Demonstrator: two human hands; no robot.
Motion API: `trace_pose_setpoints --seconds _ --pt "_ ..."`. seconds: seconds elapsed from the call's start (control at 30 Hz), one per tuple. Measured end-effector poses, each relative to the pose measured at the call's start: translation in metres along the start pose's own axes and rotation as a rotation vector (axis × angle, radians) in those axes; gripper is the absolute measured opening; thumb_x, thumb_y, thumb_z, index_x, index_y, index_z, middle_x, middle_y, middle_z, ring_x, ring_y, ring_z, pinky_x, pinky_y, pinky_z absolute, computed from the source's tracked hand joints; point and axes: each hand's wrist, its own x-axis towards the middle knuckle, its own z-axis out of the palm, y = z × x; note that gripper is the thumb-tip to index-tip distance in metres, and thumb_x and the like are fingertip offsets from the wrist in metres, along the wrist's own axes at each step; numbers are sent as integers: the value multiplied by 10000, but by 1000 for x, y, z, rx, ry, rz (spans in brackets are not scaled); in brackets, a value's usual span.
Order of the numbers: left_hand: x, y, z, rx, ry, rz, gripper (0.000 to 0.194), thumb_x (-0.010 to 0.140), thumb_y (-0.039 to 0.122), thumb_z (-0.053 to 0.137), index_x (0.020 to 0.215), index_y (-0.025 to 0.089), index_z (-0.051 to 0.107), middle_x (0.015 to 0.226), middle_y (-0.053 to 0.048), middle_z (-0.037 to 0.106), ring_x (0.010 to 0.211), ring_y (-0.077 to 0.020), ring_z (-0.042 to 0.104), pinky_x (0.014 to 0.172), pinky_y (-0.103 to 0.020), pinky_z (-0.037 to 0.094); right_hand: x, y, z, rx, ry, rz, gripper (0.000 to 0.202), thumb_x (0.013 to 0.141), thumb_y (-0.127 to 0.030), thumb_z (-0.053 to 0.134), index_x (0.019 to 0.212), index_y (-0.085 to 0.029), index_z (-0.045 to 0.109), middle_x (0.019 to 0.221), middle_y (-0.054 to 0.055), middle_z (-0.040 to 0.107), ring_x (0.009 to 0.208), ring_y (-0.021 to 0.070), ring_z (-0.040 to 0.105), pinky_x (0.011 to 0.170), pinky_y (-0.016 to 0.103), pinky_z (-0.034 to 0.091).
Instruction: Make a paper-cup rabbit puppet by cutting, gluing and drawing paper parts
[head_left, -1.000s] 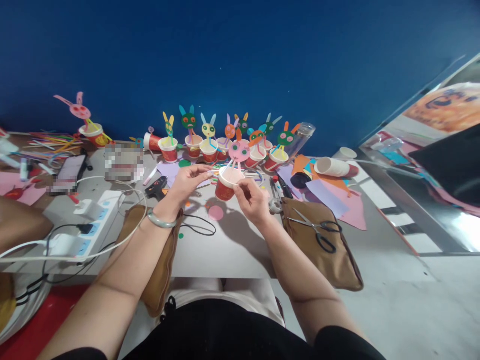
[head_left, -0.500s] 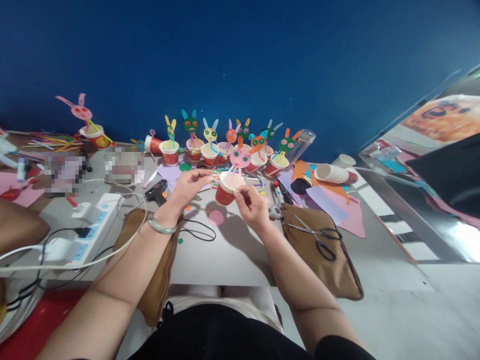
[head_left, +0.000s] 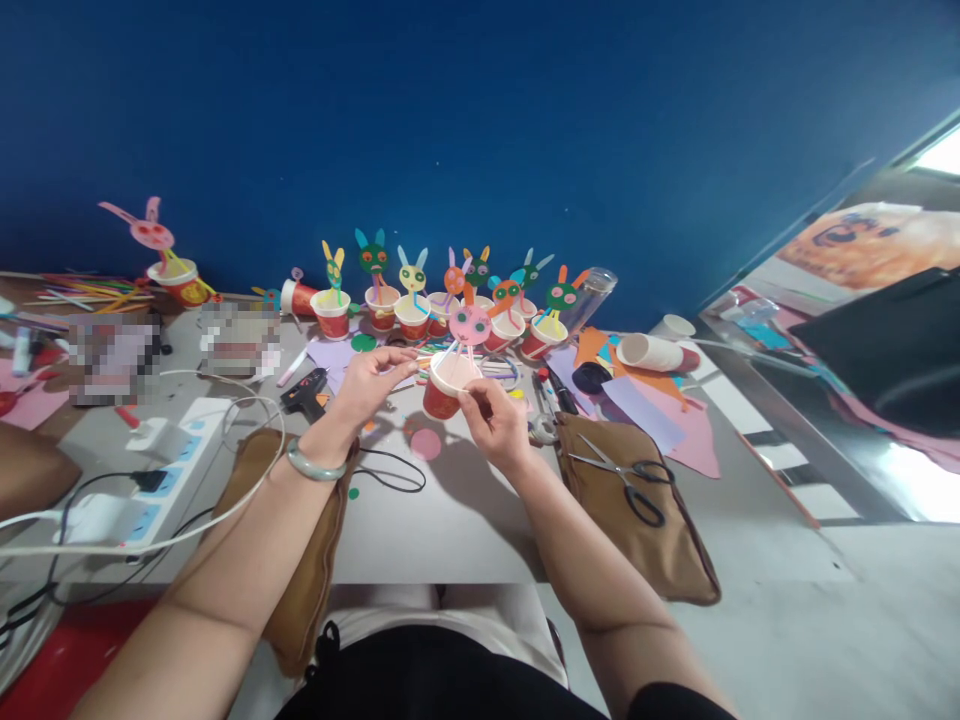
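My right hand [head_left: 495,425] grips the rim of a red paper cup [head_left: 442,398] with a white inside, thumb and fingers closed at its right side. A pink paper rabbit head [head_left: 469,326] with green eyes stands on stalks in this cup, which is held above the table. My left hand [head_left: 371,390] is left of the cup, its thumb and fingertips nearly together in a pinch. Whatever is between them is too small to make out. Behind stand several similar cups [head_left: 412,318] with paper rabbit heads. A pink paper disc [head_left: 426,444] lies below the held cup.
Scissors [head_left: 630,476] rest on a brown pouch [head_left: 637,540] at right. Left are a black glue gun [head_left: 306,396], a white power strip [head_left: 169,470] and loose cables. Coloured paper [head_left: 641,410] and tipped white cups [head_left: 652,352] lie at right. A blue wall [head_left: 465,120] rises behind.
The view has shifted slightly, so most things sit a little further left and lower. Both hands keep almost the same pose, and the cup stays in my right hand.
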Motion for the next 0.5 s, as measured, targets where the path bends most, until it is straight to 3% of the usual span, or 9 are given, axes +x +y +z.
trace_pose_setpoints --seconds 0.23,0.5 --pt "-1 -2 -2 -44 -34 -33 405 693 515 868 914 182 806 1071 -117 818 1118 -297 727 1035 -427 529 0 -1 0 -2 3 -2 208 1013 -383 534 904 -217 596 631 -31 579 508 103 471 536 245 382" --pt "-2 4 0 2 -19 0 330 676 498 859 750 185 785 999 -127 820 1114 -311 728 1043 -445 527 0 -4 -1 -10 -17 3 221 1015 -393 526 893 -221 592 661 -16 597 531 110 484 558 255 387"
